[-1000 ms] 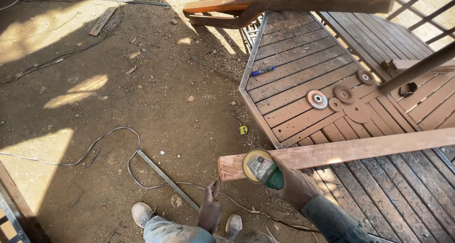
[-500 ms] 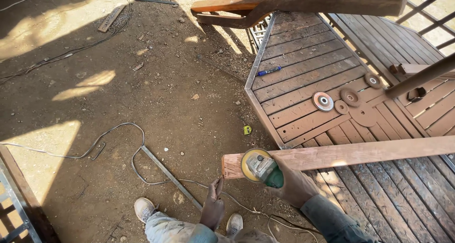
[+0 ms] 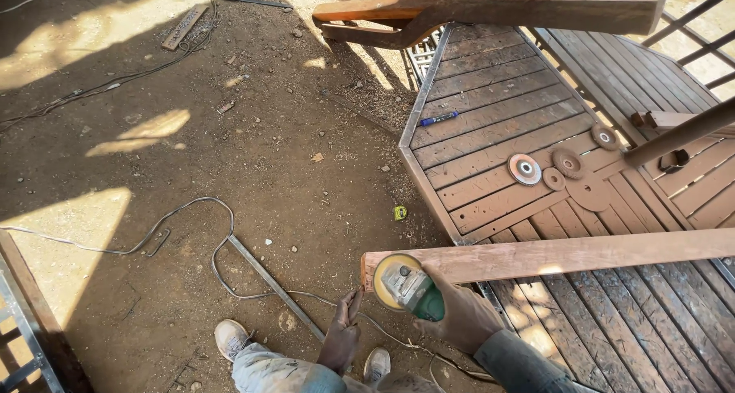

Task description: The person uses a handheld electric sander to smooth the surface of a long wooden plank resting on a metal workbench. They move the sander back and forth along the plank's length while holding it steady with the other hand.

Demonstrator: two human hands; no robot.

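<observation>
My right hand (image 3: pixel 462 316) grips a green angle grinder (image 3: pixel 411 288) with a yellow sanding disc, held against the near end of a long reddish wooden plank (image 3: pixel 566 255) that runs off to the right. My left hand (image 3: pixel 342 336) hangs below the plank's end, fingers loosely curled, touching the grinder's thin cable; I cannot tell whether it grips it. My two light shoes (image 3: pixel 231 338) stand on the dirt below.
A slatted wooden deck (image 3: pixel 498 109) carries several loose grinding discs (image 3: pixel 525 168) and a blue marker (image 3: pixel 438 119). Curved wooden pieces (image 3: pixel 475 11) lie at the top. Cables (image 3: pixel 191 224) and a metal bar (image 3: pixel 276 287) cross the dirt; a metal frame (image 3: pixel 23 324) stands bottom left.
The view has drifted slightly; the grinder stays at the plank's end and my left hand has shifted a little under it.
</observation>
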